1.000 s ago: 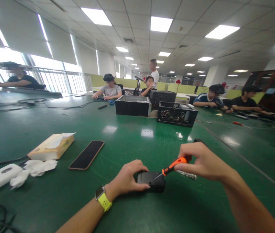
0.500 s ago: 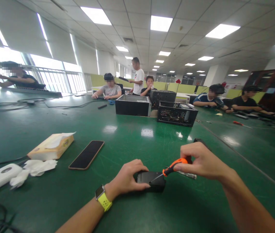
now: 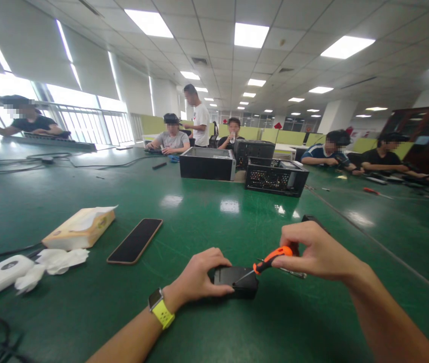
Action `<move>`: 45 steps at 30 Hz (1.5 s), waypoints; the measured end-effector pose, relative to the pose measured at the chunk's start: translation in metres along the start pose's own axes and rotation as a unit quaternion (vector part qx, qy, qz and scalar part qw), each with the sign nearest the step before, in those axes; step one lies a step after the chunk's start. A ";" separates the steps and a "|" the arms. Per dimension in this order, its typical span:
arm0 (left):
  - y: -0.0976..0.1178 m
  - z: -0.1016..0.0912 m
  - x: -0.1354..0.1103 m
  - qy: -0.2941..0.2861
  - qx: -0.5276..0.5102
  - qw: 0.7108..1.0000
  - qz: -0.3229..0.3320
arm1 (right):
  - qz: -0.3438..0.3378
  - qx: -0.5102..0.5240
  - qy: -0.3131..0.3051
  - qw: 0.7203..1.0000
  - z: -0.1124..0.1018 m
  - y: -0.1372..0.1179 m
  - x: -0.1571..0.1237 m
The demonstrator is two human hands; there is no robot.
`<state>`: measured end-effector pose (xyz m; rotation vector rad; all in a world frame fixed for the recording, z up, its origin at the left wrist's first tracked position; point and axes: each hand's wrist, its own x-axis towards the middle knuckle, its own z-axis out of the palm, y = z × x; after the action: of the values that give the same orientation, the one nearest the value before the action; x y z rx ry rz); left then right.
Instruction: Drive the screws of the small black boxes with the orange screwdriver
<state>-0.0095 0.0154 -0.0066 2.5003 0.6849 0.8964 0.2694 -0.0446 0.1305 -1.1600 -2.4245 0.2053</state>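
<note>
My left hand (image 3: 204, 275) grips the left end of a small black box-shaped device (image 3: 242, 285) on the green table, thumb along its near edge and fingers over the far side. In my right hand (image 3: 307, 252) is a screwdriver (image 3: 270, 259) with an orange and black handle, held between thumb and fingers. Its shaft slants down to the left, and the tip meets the top of the black device near my left thumb. Behind the screwdriver lies a shiny metallic item (image 3: 293, 273), partly hidden by my right hand. A dark object (image 3: 314, 221) sits just beyond that hand.
Left of my hands lie a phone (image 3: 135, 241), a tissue pack (image 3: 80, 228), crumpled tissues (image 3: 61, 260) and a white device (image 3: 0, 276). Farther back stand black computer cases (image 3: 207, 164). Another screwdriver (image 3: 376, 192) lies at the right. Several people sit around the table.
Both my hands, the black device and the screwdriver stay practically where they were. In the background, the standing person has shifted left, and the person at the far left has moved their arms.
</note>
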 end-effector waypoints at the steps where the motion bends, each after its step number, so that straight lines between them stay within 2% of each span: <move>1: 0.000 0.000 0.000 0.000 0.000 1.000 0.001 | -0.008 0.019 -0.003 1.000 -0.001 -0.002 0.000; 4: 0.002 0.000 0.000 0.003 0.001 1.000 0.002 | -0.028 0.055 -0.012 0.998 -0.003 -0.006 0.000; 10: 0.002 -0.001 0.000 -0.001 0.003 1.000 -0.002 | -0.017 -0.025 0.013 0.999 0.006 -0.001 0.000; 17: 0.001 0.000 0.000 -0.005 0.010 1.000 -0.006 | -0.025 0.047 -0.015 0.998 0.000 -0.009 0.000; 23: 0.002 -0.001 0.001 -0.001 0.007 1.000 -0.008 | -0.006 -0.023 -0.002 1.000 0.004 -0.002 0.000; 30: 0.004 -0.001 0.001 -0.003 0.010 1.000 -0.007 | -0.023 0.070 -0.024 0.997 -0.003 -0.011 -0.001; 37: 0.004 -0.001 0.001 -0.005 0.009 1.000 -0.009 | 0.021 -0.028 -0.018 0.999 0.001 -0.001 0.000; 42: 0.004 -0.001 0.001 -0.006 0.006 1.000 -0.012 | 0.016 0.039 -0.046 0.998 -0.005 -0.006 -0.002; 45: 0.004 -0.001 0.001 -0.006 0.009 1.000 -0.010 | 0.021 0.025 -0.034 0.999 -0.004 -0.005 -0.001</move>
<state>-0.0087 0.0132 -0.0035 2.5080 0.7154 0.8701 0.2681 -0.0493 0.1349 -1.1996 -2.4413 0.3217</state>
